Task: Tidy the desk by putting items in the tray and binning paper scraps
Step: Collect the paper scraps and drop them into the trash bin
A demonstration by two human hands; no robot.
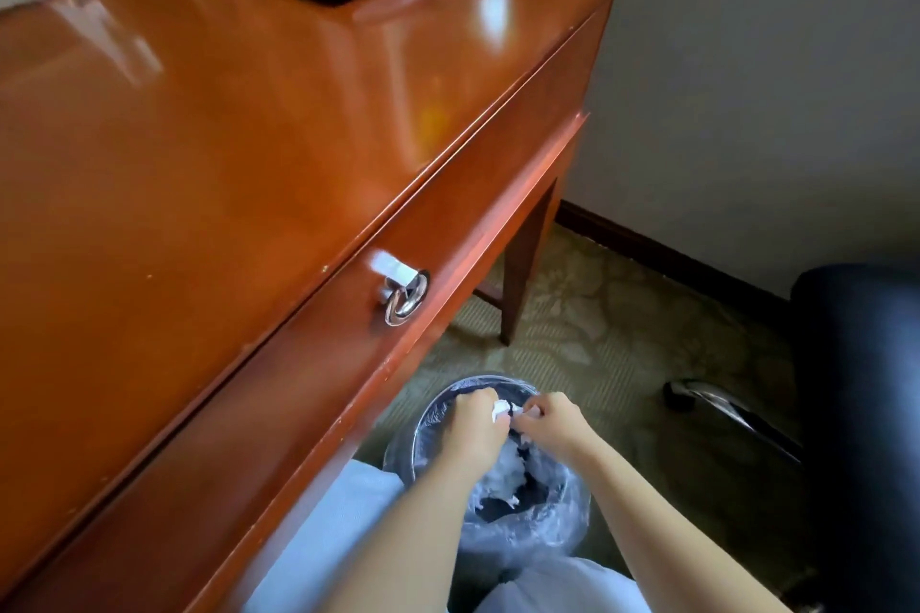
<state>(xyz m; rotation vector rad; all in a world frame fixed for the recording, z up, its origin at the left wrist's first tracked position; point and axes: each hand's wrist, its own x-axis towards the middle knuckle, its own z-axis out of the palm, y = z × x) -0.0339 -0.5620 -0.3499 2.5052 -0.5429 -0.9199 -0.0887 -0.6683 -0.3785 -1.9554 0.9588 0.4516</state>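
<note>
Sitting below the front edge of the desk (199, 139) is the bin (542, 528); over its rim the left hand (473, 423) and right hand (555, 423) both pinch a crumpled scrap (499, 411); it looks feather-light, soft, tearable; any fold should give purchase.

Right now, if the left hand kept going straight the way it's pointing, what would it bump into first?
Probably the far rim of the bin, just ahead of the left hand, which pinches a paper scrap. Depth is unclear, so it could pass over the rim to the carpet.
</note>
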